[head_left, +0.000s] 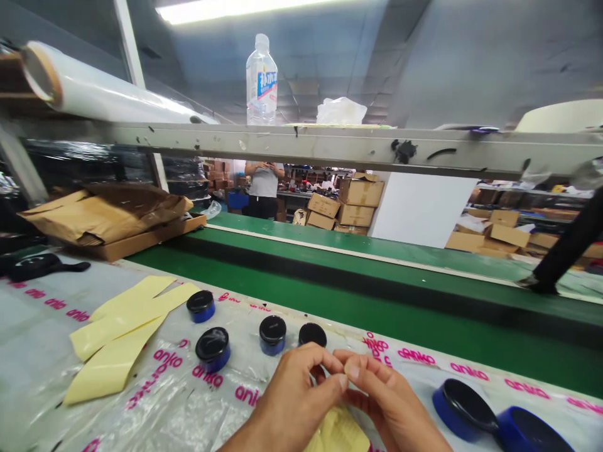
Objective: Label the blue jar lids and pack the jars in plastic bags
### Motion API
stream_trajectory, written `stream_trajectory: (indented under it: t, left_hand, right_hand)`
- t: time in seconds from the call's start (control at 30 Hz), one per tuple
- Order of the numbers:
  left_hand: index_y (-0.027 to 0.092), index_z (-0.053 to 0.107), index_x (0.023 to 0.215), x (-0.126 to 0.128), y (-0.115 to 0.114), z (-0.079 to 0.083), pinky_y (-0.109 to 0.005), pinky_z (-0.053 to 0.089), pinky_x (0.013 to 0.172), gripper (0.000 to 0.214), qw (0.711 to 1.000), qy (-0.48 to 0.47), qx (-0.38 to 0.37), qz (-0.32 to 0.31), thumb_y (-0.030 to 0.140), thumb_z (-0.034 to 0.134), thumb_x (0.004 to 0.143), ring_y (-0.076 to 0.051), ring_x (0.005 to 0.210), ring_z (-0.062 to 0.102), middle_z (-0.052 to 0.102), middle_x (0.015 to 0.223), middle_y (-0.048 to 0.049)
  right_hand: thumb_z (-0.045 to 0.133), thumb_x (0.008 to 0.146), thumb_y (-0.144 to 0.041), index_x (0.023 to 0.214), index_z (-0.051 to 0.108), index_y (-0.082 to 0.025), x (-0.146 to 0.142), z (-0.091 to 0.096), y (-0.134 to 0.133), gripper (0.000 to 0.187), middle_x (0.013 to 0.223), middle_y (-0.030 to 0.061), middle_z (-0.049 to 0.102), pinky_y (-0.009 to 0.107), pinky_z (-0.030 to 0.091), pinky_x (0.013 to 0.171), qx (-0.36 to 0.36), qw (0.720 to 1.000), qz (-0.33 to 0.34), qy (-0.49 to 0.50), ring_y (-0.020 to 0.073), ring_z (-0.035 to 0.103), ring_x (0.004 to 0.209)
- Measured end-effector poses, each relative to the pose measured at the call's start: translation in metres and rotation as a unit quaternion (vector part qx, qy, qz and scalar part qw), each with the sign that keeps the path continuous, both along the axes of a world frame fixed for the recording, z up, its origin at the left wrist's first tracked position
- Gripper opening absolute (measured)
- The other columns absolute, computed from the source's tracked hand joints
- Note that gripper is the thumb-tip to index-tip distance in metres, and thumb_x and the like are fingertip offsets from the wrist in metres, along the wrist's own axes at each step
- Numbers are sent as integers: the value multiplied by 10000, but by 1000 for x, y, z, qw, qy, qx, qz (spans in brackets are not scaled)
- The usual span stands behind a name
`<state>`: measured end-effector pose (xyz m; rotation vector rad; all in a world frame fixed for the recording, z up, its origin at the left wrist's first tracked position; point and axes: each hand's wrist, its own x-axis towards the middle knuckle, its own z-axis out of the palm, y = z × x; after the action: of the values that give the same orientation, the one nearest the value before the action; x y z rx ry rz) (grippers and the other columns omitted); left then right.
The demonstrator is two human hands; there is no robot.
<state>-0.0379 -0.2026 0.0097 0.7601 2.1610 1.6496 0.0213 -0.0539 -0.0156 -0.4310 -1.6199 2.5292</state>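
My left hand (308, 392) and my right hand (384, 392) meet at the fingertips, low in the middle of the view. Both are closed in a pinch, thumbs against fingers. Whatever lies between the fingertips is too small or hidden to name. Beneath them a crumpled piece of yellow paper (340, 432) shows in part. Just beyond the fingers sits a round black-topped container (312, 334), partly covered by my left hand. Similar ones with blue sides stand to the left, among them one container (272, 334) and another (213, 349).
Yellow paper strips (120, 342) lie at the left on printed plastic sheeting (164, 414). Two larger blue containers, including one (464, 408), stand at the right. Behind runs a green conveyor belt (301, 276). Above it, a shelf beam (330, 143) bears a bottle (262, 81). Someone (264, 185) stands farther back.
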Motion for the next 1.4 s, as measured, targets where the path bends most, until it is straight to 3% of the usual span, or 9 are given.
stream_trajectory:
  t: [0.17, 0.43, 0.63, 0.73, 0.8, 0.97, 1.1, 1.2, 1.4]
  left_hand:
    - [185, 749, 848, 3, -4, -8, -278, 403, 653, 154, 1000, -22, 7, 12, 290, 645, 807, -154, 722, 570, 692, 823, -16]
    - [171, 743, 833, 1, -7, -13, -274, 450, 689, 152, 999, -33, 35, 2, 269, 630, 805, -172, 775, 631, 712, 835, -25]
    - [188, 701, 716, 0, -12, -9, -263, 459, 642, 136, 994, 81, -64, 36, 151, 588, 782, -162, 717, 640, 701, 765, -3]
    - [223, 691, 984, -15, -23, -10, -334, 523, 854, 158, 962, 249, -75, 86, 225, 553, 908, -207, 955, 675, 727, 1022, -31]
    - [259, 564, 1297, -30, -25, -13, -412, 492, 1009, 378, 924, 359, -89, 99, 239, 573, 919, -246, 1188, 616, 664, 1281, -60]
    - [200, 208, 1551, -54, -12, -26, -585, 308, 1177, 958, 873, 435, -211, 63, 98, 712, 742, -339, 1433, 405, 477, 1521, -168]
    - [187, 178, 1556, -57, -1, -34, -588, 279, 1189, 1013, 887, 393, -242, 27, 51, 706, 701, -309, 1333, 534, 610, 1383, -164]
    - [238, 172, 1557, -56, 3, -39, -544, 390, 1122, 1031, 917, 337, -211, 25, 32, 689, 690, -294, 1260, 587, 643, 1320, -121]
    - [285, 229, 1542, -48, 10, -42, -432, 512, 968, 995, 962, 236, -135, 33, 13, 625, 671, -269, 1153, 622, 578, 1314, -85]
  right_hand:
    - [889, 574, -520, 602, 660, -182, 1, 2, -5, 409, 1062, 79, 707, 351, 534, 819, 13, 1000, -7, -14, 270, 638, 965]
    - [888, 612, -470, 601, 665, -172, 1, -2, -8, 372, 991, 74, 724, 323, 522, 726, -43, 997, 65, 1, 218, 643, 801]
    - [912, 592, -480, 840, 792, -209, -2, 2, -4, 387, 965, 59, 720, 303, 527, 751, -17, 999, -45, -18, 239, 623, 950]
    - [891, 622, -485, 841, 783, -209, -6, 9, 0, 368, 1010, 58, 707, 284, 521, 716, 1, 997, -83, -7, 248, 599, 1021]
    - [875, 639, -494, 856, 778, -209, -9, 11, 4, 371, 1003, 52, 705, 279, 516, 713, 8, 995, -99, -2, 246, 593, 1036]
    - [872, 644, -493, 868, 773, -221, -18, 10, 14, 366, 1070, 42, 709, 294, 505, 795, 15, 994, -109, -8, 245, 568, 1117]
    - [865, 647, -489, 891, 774, -198, -29, 4, 17, 390, 1152, 62, 713, 326, 468, 880, 58, 994, -89, -23, 253, 574, 1122]
    - [846, 649, -523, 950, 776, -174, -37, 0, 15, 466, 1132, 81, 725, 361, 441, 917, 89, 993, -76, -24, 268, 590, 1087]
    - [822, 667, -539, 918, 767, -147, -38, -3, 8, 469, 863, 50, 735, 318, 428, 808, 100, 994, -40, -18, 209, 604, 832]
